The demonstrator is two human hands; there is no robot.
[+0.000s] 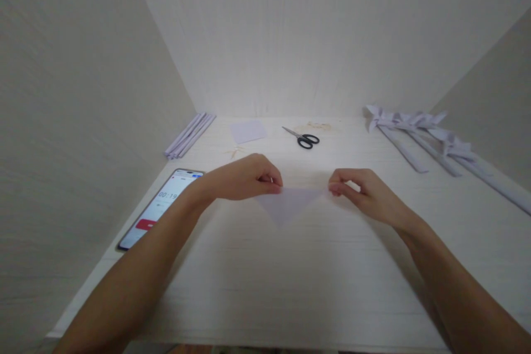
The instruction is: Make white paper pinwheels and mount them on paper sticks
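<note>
- L hand (258, 178): thumb + fingers pinched on the top edge of the pale paper triangle (288, 206), nr its left end. R hand (365, 193): fingertips closed on its right corner.
- Triangle sits mid-table, btwn the hands, point toward the person; can't tell if it's resting on the tabletop (290, 293) or held just above.
- Risk: tear or crumple at R corner, b/c the pinch there is tiny & paper looks thin; uneven pull cd do it.
- Risk: edge goes crooked if one hand shifts or tugs harder than the other; no flat palm on the sheet to steady it.
- L forearm (166, 254) crosses over the phone (168, 196) w/ timer showing; a dropped elbow cd nudge it or hit the red button.
- Scissors (306, 139) lie beyond the hands, blades apart or not = can't tell. Loose paper square (248, 131) nr them, unweighted, so a brush or draught cd shift it.
</note>
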